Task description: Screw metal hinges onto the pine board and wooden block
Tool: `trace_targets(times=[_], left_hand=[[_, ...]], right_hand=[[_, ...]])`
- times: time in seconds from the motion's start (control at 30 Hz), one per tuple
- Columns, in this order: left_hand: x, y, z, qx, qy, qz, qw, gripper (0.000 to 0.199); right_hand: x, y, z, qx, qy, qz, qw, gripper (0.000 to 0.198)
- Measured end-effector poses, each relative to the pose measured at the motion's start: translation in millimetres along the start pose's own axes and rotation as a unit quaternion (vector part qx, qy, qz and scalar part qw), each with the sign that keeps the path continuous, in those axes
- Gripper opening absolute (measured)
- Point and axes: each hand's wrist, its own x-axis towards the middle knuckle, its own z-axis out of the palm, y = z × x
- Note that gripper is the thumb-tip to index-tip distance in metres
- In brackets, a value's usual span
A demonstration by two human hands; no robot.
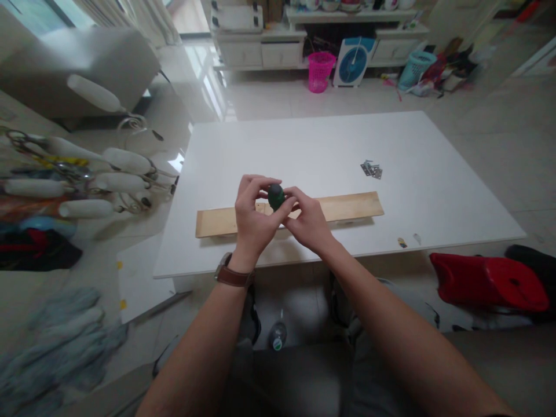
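Note:
A green screwdriver handle with a dark end (275, 197) stands upright over a long light wooden plank (354, 207). My left hand (254, 217), with a brown-strapped watch at its wrist, is closed round the handle from the left. From the right, the curled fingers of my right hand (306, 219) meet the handle. The screwdriver's shaft and tip are hidden below my hands. Part of a small plate shows on the wood beside my left fingers. The plank lies across the white table (304, 150) near its front edge.
Several metal hinges or plates with screws (372, 169) lie on the table's right part. Two small pieces, one yellowish and dark (402, 242), lie near the front edge. A plastic bottle (277, 336) is on the floor below. A red seat-like object (489, 284) stands at right.

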Motion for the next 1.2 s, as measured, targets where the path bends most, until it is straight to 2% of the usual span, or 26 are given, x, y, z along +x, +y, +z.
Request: trace_targets(times=[0.2, 0.4, 0.63, 0.8, 0.97, 1.07, 1.2], left_hand=[[-3, -3, 5, -0.004, 0.023, -0.025, 0.999, 0.043], [-6, -7, -1, -0.077, -0.009, -0.022, 0.997, 0.033], [1, -4, -3, 0.002, 0.013, 0.008, 1.000, 0.030], [1, -10, 1, -0.035, 0.035, -0.012, 0.999, 0.039], [-1, -10, 1, -0.083, 0.013, -0.033, 0.996, 0.031], [0, -4, -1, -0.058, 0.016, -0.020, 0.998, 0.025], [-1, 3, -3, 0.016, 0.044, -0.005, 0.999, 0.029]], right_hand=[[1, -1, 1, 0.001, -0.007, -0.004, 1.000, 0.030], [-2, -3, 2, 0.032, -0.019, -0.002, 0.999, 0.027], [2, 3, 6, -0.017, 0.002, 0.004, 1.000, 0.026], [4, 5, 6, 0.017, -0.005, -0.001, 1.000, 0.026], [2, 2, 6, 0.037, -0.033, -0.003, 0.999, 0.029], [1, 2, 7, 0.019, -0.028, 0.000, 0.999, 0.026], [0, 1, 11, -0.013, -0.004, 0.000, 1.000, 0.029]])
